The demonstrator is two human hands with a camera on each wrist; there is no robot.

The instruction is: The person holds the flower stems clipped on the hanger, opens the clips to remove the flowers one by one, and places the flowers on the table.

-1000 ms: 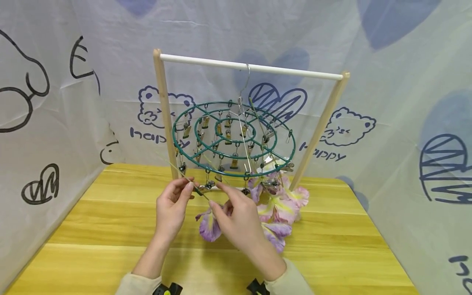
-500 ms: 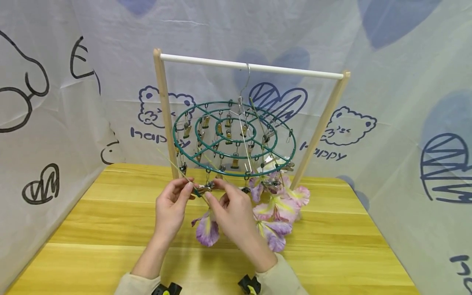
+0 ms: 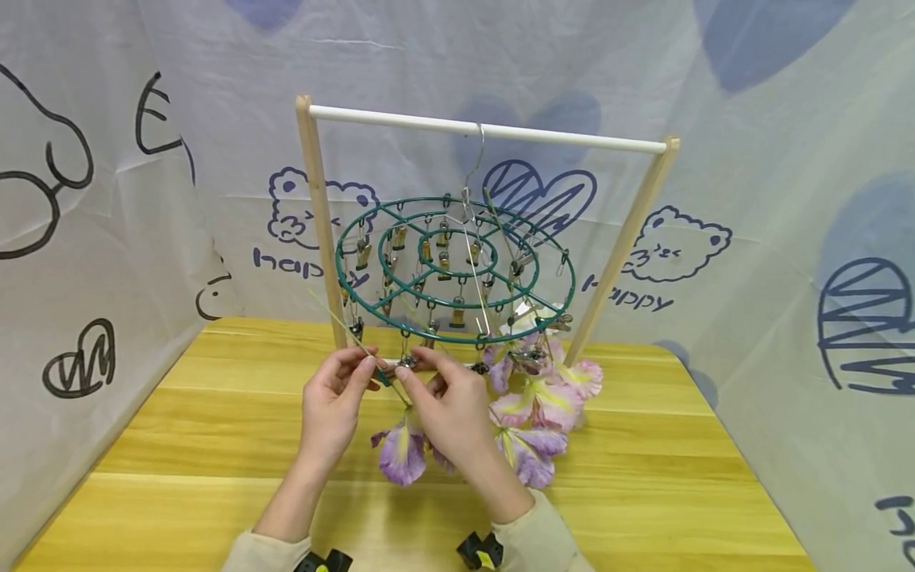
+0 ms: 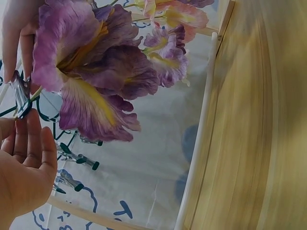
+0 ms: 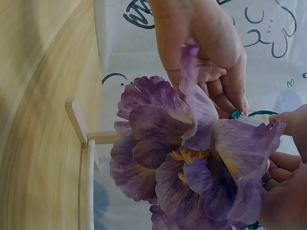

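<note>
My left hand (image 3: 332,405) pinches the thin green stem of a purple artificial iris (image 3: 403,458), close to the green tip of a metal clip (image 4: 21,98). My right hand (image 3: 453,405) pinches that clip's handle end between thumb and fingers. The clip hangs at the front edge of a round green hanger (image 3: 396,324). Above my left hand the stem slants up and left, while the bloom hangs below my hands. In the right wrist view the petals partly cover my fingers and the clip; whether its jaws grip the stem I cannot tell.
The hanger hooks over the white bar (image 3: 400,119) of a wooden stand (image 3: 622,246). Several other clips hang from its rings. More pink and purple flowers (image 3: 546,401) hang at its right side. Beneath is a wood-grain table (image 3: 214,445), with patterned cloth (image 3: 179,48) around it.
My right hand has moved slightly left and its fingers have closed onto the clip's handle end. The purple bloom has dropped a little. My left hand stays nearly in place.
</note>
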